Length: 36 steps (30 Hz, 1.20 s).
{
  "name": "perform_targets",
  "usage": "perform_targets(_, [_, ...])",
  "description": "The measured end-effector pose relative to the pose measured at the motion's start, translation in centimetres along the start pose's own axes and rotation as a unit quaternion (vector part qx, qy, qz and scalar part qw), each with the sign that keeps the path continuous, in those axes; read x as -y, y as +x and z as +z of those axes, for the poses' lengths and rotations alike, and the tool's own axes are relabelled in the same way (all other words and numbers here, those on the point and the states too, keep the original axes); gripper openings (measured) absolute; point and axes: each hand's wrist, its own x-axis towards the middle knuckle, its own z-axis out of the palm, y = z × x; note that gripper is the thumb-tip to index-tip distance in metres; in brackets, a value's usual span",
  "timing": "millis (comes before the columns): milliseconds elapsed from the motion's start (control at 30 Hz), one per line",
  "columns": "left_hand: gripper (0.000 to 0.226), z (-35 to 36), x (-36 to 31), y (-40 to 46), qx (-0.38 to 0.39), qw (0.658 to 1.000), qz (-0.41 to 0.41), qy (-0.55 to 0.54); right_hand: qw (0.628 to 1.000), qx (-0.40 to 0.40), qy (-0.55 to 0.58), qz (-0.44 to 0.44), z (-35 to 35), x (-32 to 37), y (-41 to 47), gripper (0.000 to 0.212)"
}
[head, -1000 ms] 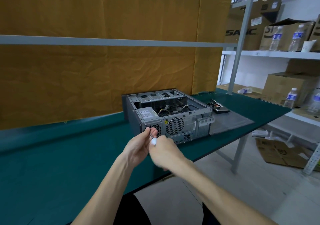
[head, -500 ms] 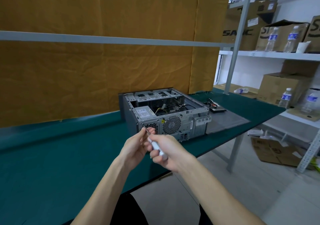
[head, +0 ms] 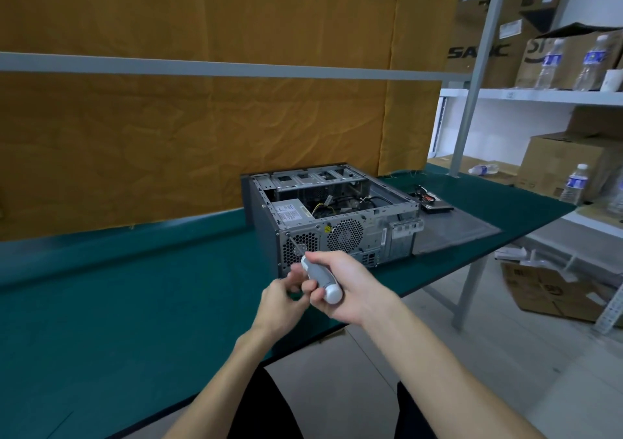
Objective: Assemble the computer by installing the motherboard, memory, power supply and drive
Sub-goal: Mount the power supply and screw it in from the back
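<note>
An open grey computer case (head: 332, 217) lies on the green table (head: 135, 303), its rear panel facing me. The power supply (head: 290, 212) sits inside at the left rear, with cables beside it. My right hand (head: 340, 286) grips the grey-white handle of a screwdriver (head: 320, 278). The screwdriver's tip rests on a screw at the upper left corner of the rear panel (head: 288, 233). My left hand (head: 283, 298) hovers just left of the handle, fingers loosely curled and touching the right hand's fingers. A drive (head: 435, 204) lies on the table right of the case.
A dark side panel (head: 455, 232) lies flat beside the case on the right. An orange cloth hangs behind the table. Shelves at the right hold cardboard boxes (head: 569, 162) and water bottles (head: 573, 185). The table's front edge runs just under my hands.
The right hand has turned so the screwdriver handle now shows along its length, tip set on the corner screw. The left hand has slipped back from the shaft to beside the handle.
</note>
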Motion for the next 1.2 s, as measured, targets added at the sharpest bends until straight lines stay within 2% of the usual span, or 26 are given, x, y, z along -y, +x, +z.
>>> perform_targets(100, [0.018,1.0,1.0,0.3,0.025,0.995,-0.004,0.095,0.987,-0.024,-0.149,-0.051,-0.1,0.0,-0.7,0.019])
perform_targets(167, [0.017,1.5,1.6,0.5,0.002,0.989,0.001,0.147,0.973,-0.022,-0.217,-0.073,-0.8,0.2,-1.0,0.022])
perform_targets(300, [0.010,1.8,2.1,1.1,-0.023,0.986,0.024,0.164,0.938,-0.060,-0.318,-0.121,-3.8,-0.1,-0.3,0.020])
perform_targets(433, [0.010,1.7,2.7,1.6,-0.027,0.986,0.026,0.161,0.917,-0.088,-0.360,-0.147,-7.1,-2.1,1.7,0.013])
perform_targets(500, [0.008,1.6,2.9,1.5,-0.050,0.993,0.017,0.107,0.910,-0.073,-0.378,-0.152,-8.4,-3.4,2.5,0.011])
perform_targets(567, [0.009,1.4,3.0,1.2,-0.096,0.994,-0.029,-0.052,0.901,-0.067,-0.394,-0.166,-9.3,-4.7,3.4,0.010])
perform_targets(633, [0.008,0.9,3.1,1.0,-0.122,0.961,-0.087,-0.234,0.887,-0.068,-0.418,-0.186,-9.8,-5.8,4.2,0.009])
perform_targets(700, [0.010,0.3,3.2,0.8,-0.109,0.912,-0.129,-0.373,0.873,-0.063,-0.441,-0.199,-10.1,-6.5,4.9,0.009])
perform_targets(800, [0.012,-0.6,3.6,0.5,-0.073,0.847,-0.160,-0.501,0.856,-0.051,-0.473,-0.203,-10.4,-7.2,5.4,0.017])
perform_targets(867, [0.013,-1.1,4.0,0.4,-0.046,0.821,-0.164,-0.544,0.846,-0.049,-0.490,-0.205,-10.6,-7.5,5.5,0.022])
perform_targets(967, [0.022,-1.4,4.5,0.4,-0.023,0.803,-0.157,-0.574,0.832,-0.042,-0.511,-0.211,-10.8,-7.7,5.5,0.015])
perform_targets(1067, [0.022,-1.3,4.4,0.4,-0.020,0.817,-0.148,-0.557,0.835,-0.038,-0.501,-0.226,-10.6,-7.9,5.6,0.005])
perform_targets(1200, [0.017,-1.0,4.3,0.5,-0.026,0.832,-0.149,-0.533,0.827,-0.043,-0.507,-0.238,-10.1,-8.1,5.3,0.004])
